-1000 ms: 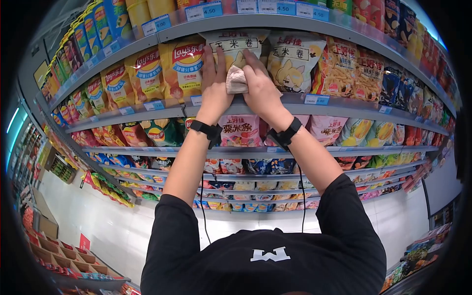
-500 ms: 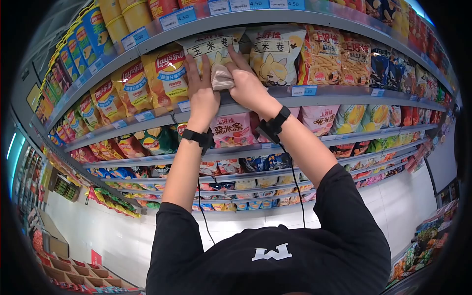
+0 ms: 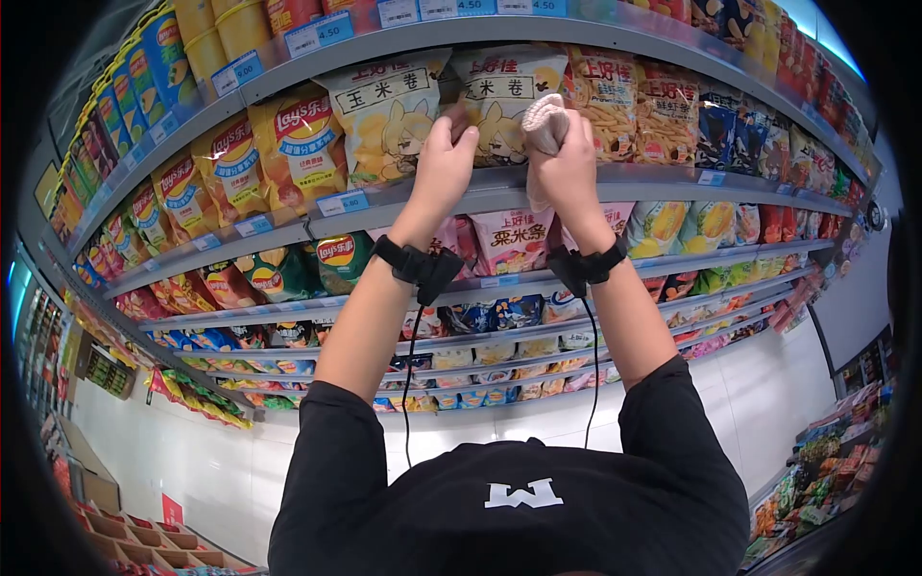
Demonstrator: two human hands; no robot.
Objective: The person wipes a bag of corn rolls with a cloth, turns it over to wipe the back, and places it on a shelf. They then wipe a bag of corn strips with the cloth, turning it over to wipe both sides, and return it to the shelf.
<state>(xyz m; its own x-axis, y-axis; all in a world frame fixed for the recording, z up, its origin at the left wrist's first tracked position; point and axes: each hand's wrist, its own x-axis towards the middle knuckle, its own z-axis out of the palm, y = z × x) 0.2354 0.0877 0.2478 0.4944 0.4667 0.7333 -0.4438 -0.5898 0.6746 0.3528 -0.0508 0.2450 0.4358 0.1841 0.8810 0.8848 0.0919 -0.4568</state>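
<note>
Left hand (image 3: 444, 165) raised, curled; right hand (image 3: 569, 161) raised, clenched.

Long grey shelf (image 3: 298, 216), price tags (image 3: 343, 203) along its front lip. Upright on it, left to right: yellow chip bags (image 3: 293, 144), two pale bags (image 3: 384, 115), orange bags (image 3: 663, 115), dark bags (image 3: 720, 134).

One head-worn wide-angle camera is looking forward and down past the person's black shirt (image 3: 509, 499). It is facing the snack shelving (image 3: 653, 176) squarely, within arm's reach, framing the left hand (image 3: 444, 158) and right hand (image 3: 569, 168) upper centre. Lens curvature is bending shelf lines at the edges.
</note>
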